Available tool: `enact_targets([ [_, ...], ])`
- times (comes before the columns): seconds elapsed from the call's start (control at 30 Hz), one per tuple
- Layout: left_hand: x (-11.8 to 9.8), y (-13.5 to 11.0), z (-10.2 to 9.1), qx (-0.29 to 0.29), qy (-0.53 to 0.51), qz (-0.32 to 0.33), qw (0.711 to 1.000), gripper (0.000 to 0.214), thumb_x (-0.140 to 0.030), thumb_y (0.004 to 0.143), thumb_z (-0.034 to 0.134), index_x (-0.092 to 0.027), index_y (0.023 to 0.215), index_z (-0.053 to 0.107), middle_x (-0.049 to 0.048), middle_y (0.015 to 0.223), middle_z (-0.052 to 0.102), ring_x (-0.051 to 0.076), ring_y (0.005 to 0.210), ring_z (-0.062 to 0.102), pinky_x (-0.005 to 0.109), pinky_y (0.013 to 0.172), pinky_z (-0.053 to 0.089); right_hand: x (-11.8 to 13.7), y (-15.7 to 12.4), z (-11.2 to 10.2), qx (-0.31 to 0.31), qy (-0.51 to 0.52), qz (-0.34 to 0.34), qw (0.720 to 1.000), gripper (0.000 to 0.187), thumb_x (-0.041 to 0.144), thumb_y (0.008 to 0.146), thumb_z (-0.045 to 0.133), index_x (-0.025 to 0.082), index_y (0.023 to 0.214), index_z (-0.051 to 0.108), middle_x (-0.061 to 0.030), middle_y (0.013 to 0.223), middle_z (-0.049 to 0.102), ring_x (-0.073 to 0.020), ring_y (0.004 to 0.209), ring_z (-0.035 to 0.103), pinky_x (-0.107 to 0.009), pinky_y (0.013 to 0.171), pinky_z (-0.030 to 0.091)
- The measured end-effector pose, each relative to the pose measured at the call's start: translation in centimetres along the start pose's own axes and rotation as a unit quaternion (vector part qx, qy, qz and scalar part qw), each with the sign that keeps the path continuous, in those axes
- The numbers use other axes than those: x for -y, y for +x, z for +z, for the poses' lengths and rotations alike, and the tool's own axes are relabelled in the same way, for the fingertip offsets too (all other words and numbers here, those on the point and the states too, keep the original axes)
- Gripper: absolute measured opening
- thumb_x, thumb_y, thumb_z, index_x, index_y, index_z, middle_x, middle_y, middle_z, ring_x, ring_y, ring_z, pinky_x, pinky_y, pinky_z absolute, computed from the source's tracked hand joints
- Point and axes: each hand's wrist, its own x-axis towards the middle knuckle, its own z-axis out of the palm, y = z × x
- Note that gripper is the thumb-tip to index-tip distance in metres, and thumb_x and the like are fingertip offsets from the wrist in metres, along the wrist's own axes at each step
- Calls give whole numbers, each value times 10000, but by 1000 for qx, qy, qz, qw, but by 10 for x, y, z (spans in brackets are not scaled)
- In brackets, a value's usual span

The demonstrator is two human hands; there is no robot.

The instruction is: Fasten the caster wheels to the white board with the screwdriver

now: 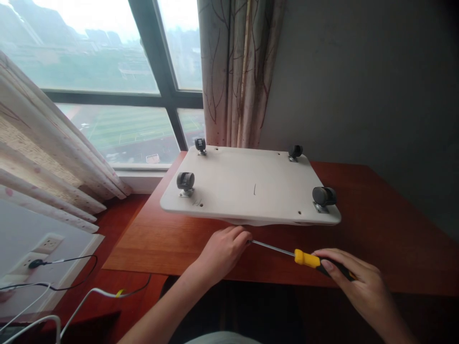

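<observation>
On desk, yellow-black-handled screwdriver (287,252)

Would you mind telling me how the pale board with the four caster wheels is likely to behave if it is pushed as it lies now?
The board lies wheels-up, its four casters off the desk, so it would probably slide rather than roll. It looks flat and rigid, likely stiff when lifted. Its near-left corner overhangs the desk edge, so pushing that way might tip it.
</observation>
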Motion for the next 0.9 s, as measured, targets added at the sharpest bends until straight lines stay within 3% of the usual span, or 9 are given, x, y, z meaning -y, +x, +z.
enact_targets([
  [0.1,1,0,1,29,49,9,998,62,-163,992,564,-190,1004,620,29,901,698,212,765,654,311,631,479,8,5,-1,-2,-15,-45,999,136,322,928,683,281,1008,785,-6,1006,786,-181,892,773,-213,819,622],
  [0.27,4,0,3,29,49,10,998,80,-143,980,583,-187,1029,629,37,930,708,209,783,658,309,654,490,25,13,-6,9,-26,-120,992,131,260,915,697,272,1019,776,-6,1000,785,-183,887,774,-231,853,624],
  [0.53,2,4,1,-3,22,-3,1000,112,-218,1002,569,-207,995,681,29,899,702,186,758,654,290,639,485,38,23,-18,21,-57,-146,987,156,265,926,678,275,1071,735,-4,1029,777,-180,903,768,-240,843,623],
  [0.7,-15,29,-18,-8,-26,20,999,173,-267,1015,545,-211,995,708,22,874,698,169,777,658,280,654,492,52,63,-57,13,-130,-161,978,162,305,926,665,311,1085,699,1,1089,756,-217,950,749,-320,868,605],
  [0.83,-33,70,-40,20,-29,40,999,189,-272,1011,539,-205,1005,715,37,968,727,178,823,671,285,680,495,87,118,-99,11,-201,-195,960,142,418,920,643,373,1037,710,20,1080,756,-265,953,735,-386,812,590],
  [0.9,-39,94,-46,33,-40,37,998,159,-274,980,580,-213,978,727,35,974,732,192,851,679,283,680,491,108,144,-114,39,-228,-195,953,192,508,923,601,382,989,730,12,1065,758,-274,934,734,-385,725,587],
])
